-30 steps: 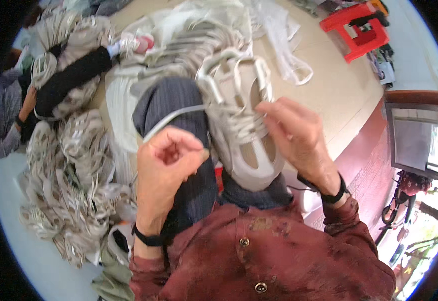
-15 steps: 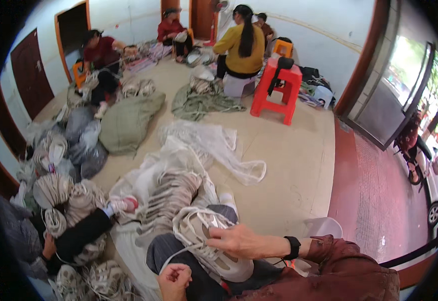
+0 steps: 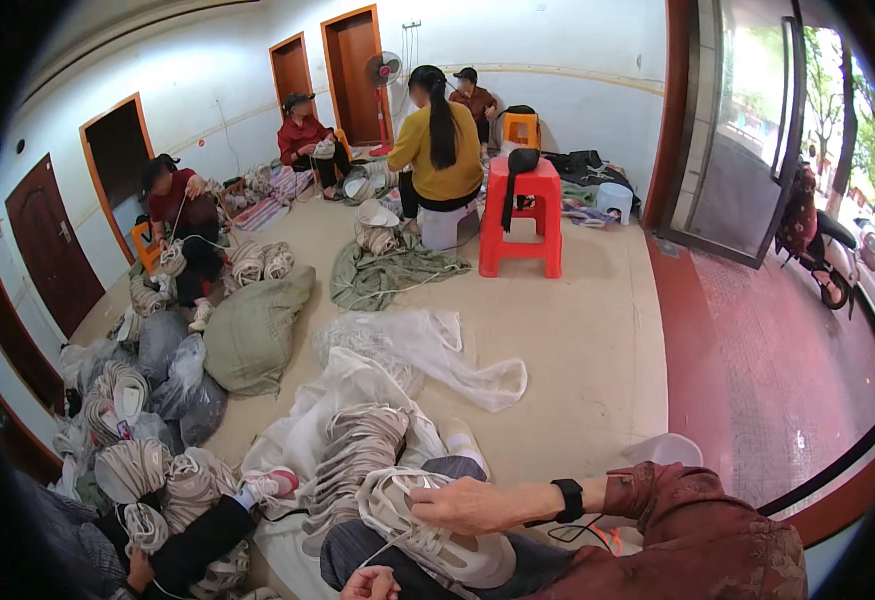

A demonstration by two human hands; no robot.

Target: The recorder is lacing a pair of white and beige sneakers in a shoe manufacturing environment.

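Right hand [image 3: 472,505] fingers grasp the white shoe upper [image 3: 437,530]; left hand [image 3: 370,583] is clenched on its lace [image 3: 397,545] just below.

Matt cream mesh shoe upper [image 3: 437,525], glossy red plastic stool [image 3: 522,215] — smooth tan floor [image 3: 577,330], crinkled clear plastic sheet [image 3: 427,350]

White walls [image 3: 557,40], brown doors [image 3: 349,75], tan floor [image 3: 577,310].

The left hand [image 3: 369,583] was cut off by the lower edge, so its grip could not be told. The right hand [image 3: 469,504] covered part of the white shoe upper [image 3: 437,535], hiding what lay under its fingers [image 3: 425,492]. Beyond the fingertips, the seated workers' handwork was too small to tell.
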